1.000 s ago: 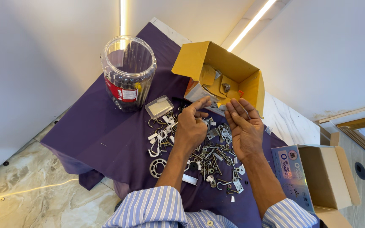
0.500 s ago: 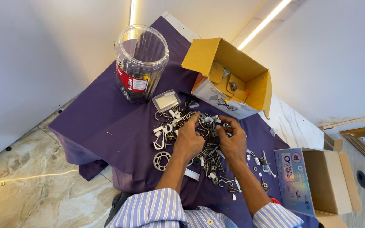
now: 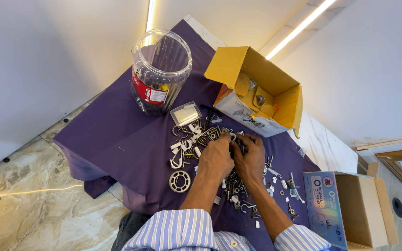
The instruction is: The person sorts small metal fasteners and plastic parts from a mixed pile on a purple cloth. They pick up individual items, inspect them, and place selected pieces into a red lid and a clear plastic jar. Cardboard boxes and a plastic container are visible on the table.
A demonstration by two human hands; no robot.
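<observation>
Head camera looks down: fingers [image 3: 236,141] of both hands curl together over a heap of small metal hardware [image 3: 201,137] on the purple-clothed counter [image 3: 117,135]; whether they grip anything is hidden. Left hand [image 3: 216,155] touches right hand [image 3: 250,155]. Beyond stand a clear plastic jar [image 3: 160,69] and open yellow box [image 3: 257,90]; another box [image 3: 350,209] is cut off.
</observation>
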